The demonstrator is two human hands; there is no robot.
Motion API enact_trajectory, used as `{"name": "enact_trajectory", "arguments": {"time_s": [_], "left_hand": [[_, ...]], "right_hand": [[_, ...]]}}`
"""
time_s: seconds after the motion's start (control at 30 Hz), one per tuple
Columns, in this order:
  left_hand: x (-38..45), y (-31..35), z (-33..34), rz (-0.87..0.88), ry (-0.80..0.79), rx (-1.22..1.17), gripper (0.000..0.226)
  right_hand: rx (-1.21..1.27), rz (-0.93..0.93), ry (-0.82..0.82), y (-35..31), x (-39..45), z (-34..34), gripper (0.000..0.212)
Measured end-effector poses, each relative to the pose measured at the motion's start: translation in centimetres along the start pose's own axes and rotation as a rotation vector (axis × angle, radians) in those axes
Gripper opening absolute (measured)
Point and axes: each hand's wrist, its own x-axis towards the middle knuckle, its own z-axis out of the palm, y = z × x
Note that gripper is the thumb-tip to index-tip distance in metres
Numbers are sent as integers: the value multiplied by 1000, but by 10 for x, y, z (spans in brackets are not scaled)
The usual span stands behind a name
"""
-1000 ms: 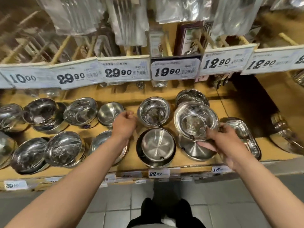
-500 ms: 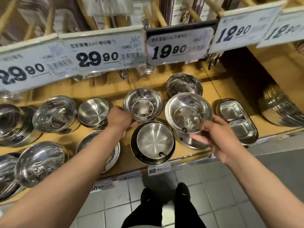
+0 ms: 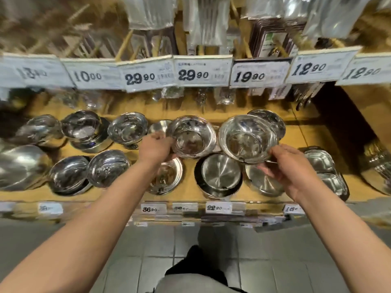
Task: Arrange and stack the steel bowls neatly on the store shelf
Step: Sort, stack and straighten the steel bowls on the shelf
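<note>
Both hands busy: left hand grips a small steel bowl, right hand pinches a larger bowl above the shelf. Next, probably nest one inside another.

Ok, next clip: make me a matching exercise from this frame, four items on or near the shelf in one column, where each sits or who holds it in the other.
Items:
1. polished bowl
2. large polished bowl
3. brushed bowl with dark rim
4. two-compartment steel trays

Places or states:
A. resting on the shelf front, between the two hands
B. gripped at its near rim by the right hand
C. on the shelf to the right of the right hand
D. gripped at its left rim by the left hand

Pairs: 1-D, 2-B, 3-A, 4-C
</note>
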Motion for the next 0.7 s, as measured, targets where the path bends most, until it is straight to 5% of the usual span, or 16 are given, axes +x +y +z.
{"name": "enact_trajectory", "arguments": {"time_s": [0.33,0.47,0.7], "left_hand": [[-63,-71,-52,-70,237,-118,34],[-59,-81,-54,-73,252,-132,15],[-39,-91,-54,-68,280,-50,22]], "right_hand": [[-115,6,-204,32,-35,27,17],[-95,16,-203,43,-39,35,12],[-21,28,-189,61,-38,59,19]]}}
